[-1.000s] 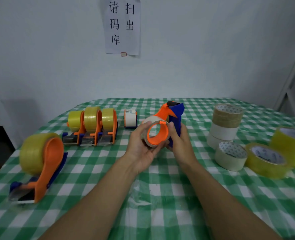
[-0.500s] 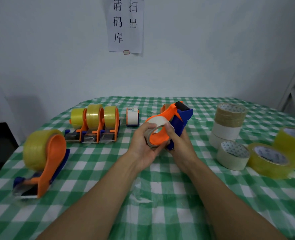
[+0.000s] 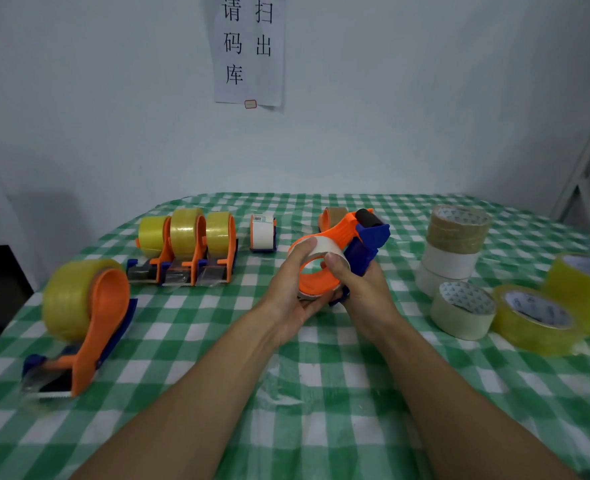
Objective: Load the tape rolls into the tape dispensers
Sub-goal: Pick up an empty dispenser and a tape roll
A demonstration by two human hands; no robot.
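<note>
Above the table point(image 3: 321, 393), the left hand point(image 3: 288, 289) cups the white roll point(image 3: 324, 249) on the dispenser point(image 3: 352, 244), whose blue handle the right hand point(image 3: 363, 292) grips.

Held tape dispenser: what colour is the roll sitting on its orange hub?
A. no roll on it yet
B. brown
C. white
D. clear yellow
C: the white tape roll sits around the orange hub of the tape dispenser. The left hand grips the roll, and the right hand holds the blue handle.
</note>
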